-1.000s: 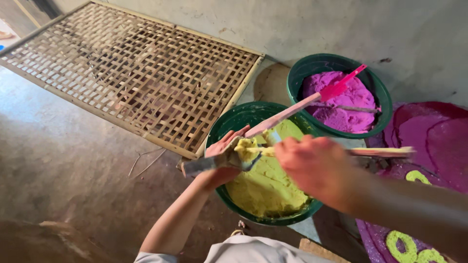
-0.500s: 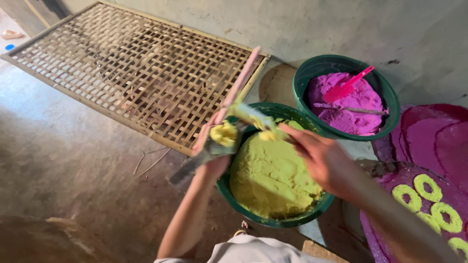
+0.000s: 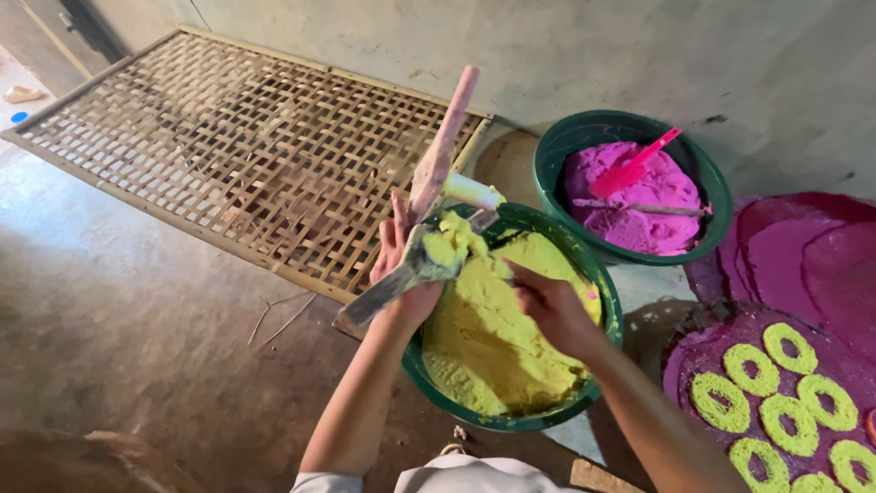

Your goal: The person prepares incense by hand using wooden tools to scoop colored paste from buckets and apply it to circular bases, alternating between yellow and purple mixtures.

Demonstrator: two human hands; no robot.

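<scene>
My left hand [image 3: 400,267] grips a metal press tool [image 3: 415,265] loaded with a lump of yellow dough, held over the left rim of a green basin [image 3: 607,301]. A pink-stained wooden stick [image 3: 444,141] and a short pale cylinder [image 3: 474,192] rise from the tool. The basin is full of yellow dough [image 3: 493,342]. My right hand [image 3: 552,309] lies on that dough with bent fingers pointing toward the tool. Whether it pinches any dough is unclear.
A second green basin [image 3: 552,151] behind holds pink dough [image 3: 639,205], a pink spatula [image 3: 634,169] and a thin stick. A woven bamboo mat [image 3: 246,146] lies at left on the concrete floor. Purple discs [image 3: 794,265] with yellow dough rings [image 3: 753,370] lie at right.
My right hand left the long stick and dropped onto the yellow dough. The stick swung upright at the tool in my left hand, which now carries a lump of dough.
</scene>
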